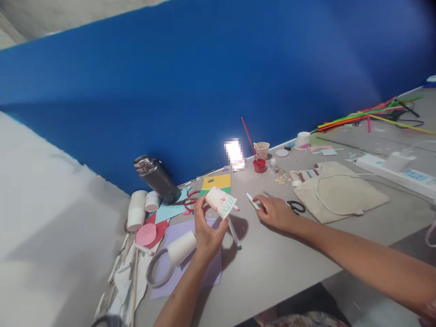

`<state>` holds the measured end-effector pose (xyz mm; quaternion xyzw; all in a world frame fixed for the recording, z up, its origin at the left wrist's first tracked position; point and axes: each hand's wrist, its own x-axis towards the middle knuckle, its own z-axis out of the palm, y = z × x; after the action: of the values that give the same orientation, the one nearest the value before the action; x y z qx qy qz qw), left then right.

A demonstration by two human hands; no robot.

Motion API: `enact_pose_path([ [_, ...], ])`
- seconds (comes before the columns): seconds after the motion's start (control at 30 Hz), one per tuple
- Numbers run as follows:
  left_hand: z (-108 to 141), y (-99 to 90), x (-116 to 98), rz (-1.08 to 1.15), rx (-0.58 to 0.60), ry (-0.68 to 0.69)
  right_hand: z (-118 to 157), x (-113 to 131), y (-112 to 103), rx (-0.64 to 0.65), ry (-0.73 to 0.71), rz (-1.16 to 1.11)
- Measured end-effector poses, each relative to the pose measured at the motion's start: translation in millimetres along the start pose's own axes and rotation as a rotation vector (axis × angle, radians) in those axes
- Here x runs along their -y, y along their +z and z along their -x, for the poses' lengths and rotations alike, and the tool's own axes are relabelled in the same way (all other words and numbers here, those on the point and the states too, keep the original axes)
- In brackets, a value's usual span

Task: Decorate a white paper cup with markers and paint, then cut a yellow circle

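My left hand (208,236) is closed around a white paper cup (215,198), held tilted above the table, with red spots and teal lettering on its side. My right hand (276,213) rests on the table with its fingers around a white marker (252,200), whose dark tip points away to the left. Under the held cup lies another marker (234,234) with a teal end, and a pink-ended one (236,208) shows beside the cup. Black-handled scissors (295,207) lie by my right wrist. A second white cup (182,248) lies on a purple sheet (211,272) near my left forearm.
A tape roll (148,275), stacked cups (137,211), a dark thermos (158,180) and red-handled pliers (189,203) stand or lie to the left. On the right are a cloth bag (347,193) crossed by a cable and a power strip (371,163). A blue wall (190,91) closes the back.
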<state>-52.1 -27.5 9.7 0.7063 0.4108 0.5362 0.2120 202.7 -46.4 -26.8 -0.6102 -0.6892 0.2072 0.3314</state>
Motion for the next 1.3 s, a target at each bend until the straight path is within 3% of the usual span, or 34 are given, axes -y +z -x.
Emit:
enact_pose_path([
  [0.1, 11.2, 1.9, 16.0, -0.031, -0.011, -0.041, -4.4, 1.6, -11.7, -0.020, -0.032, -0.193],
  [0.2, 16.4, 3.0, 26.0, -0.051, 0.020, 0.010, -9.7, 10.0, -27.8, -0.014, -0.107, -0.369],
  [0.33, 14.4, 2.3, 25.2, -0.008, 0.021, -0.032, -17.1, 29.3, -43.5, -0.009, -0.226, -0.530],
  [0.4, 12.4, 1.0, 19.9, 0.051, 0.026, -0.097, -20.4, 39.1, -47.0, -0.080, -0.237, -0.580],
  [0.53, 8.2, -0.8, 6.7, 0.343, 0.079, -0.318, -26.1, 49.3, -47.7, -0.269, -0.177, -0.656],
  [0.73, 4.2, -5.1, -0.1, 0.953, 0.159, -0.682, -35.2, 36.0, -39.3, -0.284, -0.103, -0.755],
  [0.87, 1.3, -13.1, 0.2, 1.214, 0.204, -0.815, -37.7, 20.4, -28.4, -0.306, -0.101, -0.639],
  [0.97, -3.4, -20.2, 2.6, 1.324, 0.196, -0.831, -33.7, 12.9, -15.1, -0.308, -0.209, -0.398],
  [1.07, -6.2, -23.0, 7.2, 1.278, 0.194, -0.829, -28.4, 8.8, 1.5, -0.206, -0.357, -0.121],
  [1.13, -5.9, -21.4, 10.0, 1.125, 0.163, -0.792, -26.5, 5.8, 10.0, -0.136, -0.398, -0.001],
  [1.3, -5.7, -16.4, 14.5, 0.520, 0.040, -0.433, -27.4, -3.1, 13.6, -0.050, -0.366, 0.192],
])
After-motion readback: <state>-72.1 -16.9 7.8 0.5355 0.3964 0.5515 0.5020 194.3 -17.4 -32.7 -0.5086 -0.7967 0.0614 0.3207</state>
